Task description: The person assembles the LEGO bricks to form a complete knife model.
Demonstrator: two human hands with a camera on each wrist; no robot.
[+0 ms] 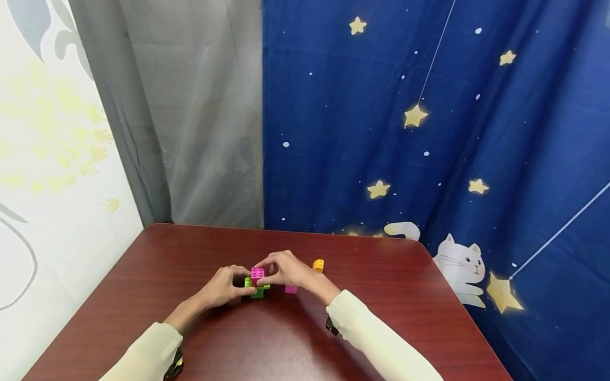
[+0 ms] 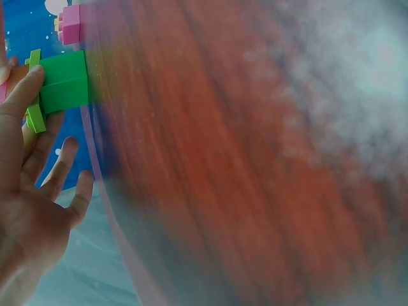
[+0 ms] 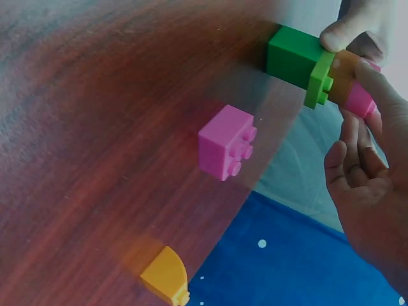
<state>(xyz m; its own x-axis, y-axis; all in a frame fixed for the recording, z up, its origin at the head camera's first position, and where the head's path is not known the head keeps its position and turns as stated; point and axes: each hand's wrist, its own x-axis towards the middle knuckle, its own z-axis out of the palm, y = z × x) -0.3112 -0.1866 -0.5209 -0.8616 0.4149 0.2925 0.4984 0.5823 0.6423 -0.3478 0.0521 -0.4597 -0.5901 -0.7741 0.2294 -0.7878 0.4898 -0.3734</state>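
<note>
Near the middle of the table stands a stack of toy building blocks: a green block [image 3: 293,58] at the bottom, a wider lime-green plate [image 3: 319,81], an orange block [image 3: 345,71] and a pink block [image 1: 258,273] on top. From the left, my left hand [image 1: 220,288] pinches the stack around the lime-green plate between thumb and finger. My right hand [image 1: 289,272] grips the upper blocks from the right, thumb and index finger on the pink and orange ones. Its fingers partly cover the orange block.
A separate pink block [image 3: 224,143] stands on the table [image 1: 267,344] right of the stack, partly behind my right hand in the head view. Farther right is a yellow-orange block with a curved side [image 3: 167,275]. Curtains [image 1: 333,159] hang behind the table's far edge.
</note>
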